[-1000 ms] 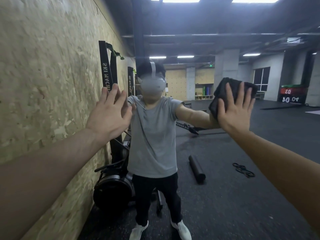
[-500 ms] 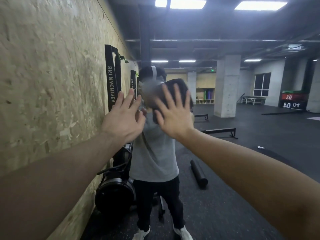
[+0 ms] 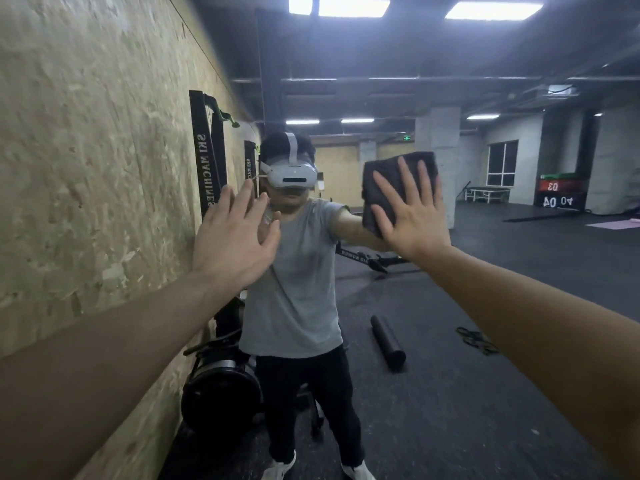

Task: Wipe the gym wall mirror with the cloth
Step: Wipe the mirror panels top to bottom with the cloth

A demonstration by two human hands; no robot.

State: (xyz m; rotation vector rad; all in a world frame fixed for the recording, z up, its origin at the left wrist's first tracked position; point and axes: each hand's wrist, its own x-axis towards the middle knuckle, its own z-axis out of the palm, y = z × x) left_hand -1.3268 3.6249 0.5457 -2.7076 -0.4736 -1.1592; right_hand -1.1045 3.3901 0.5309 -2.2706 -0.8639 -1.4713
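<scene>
The right hand, fingers spread flat on the cloth, has swept from centre back toward 2 o'clock across the mirror, indicating wiping in progress; the left hand rests open-palmed on the glass.

Right hand flat on cloth

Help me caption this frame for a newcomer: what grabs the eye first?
The right hand, fingers spread, presses a dark cloth flat on the mirror, right of centre. The left hand lies open against the glass at centre-left. Between them stands the person's reflection in a grey shirt and white headset.
</scene>
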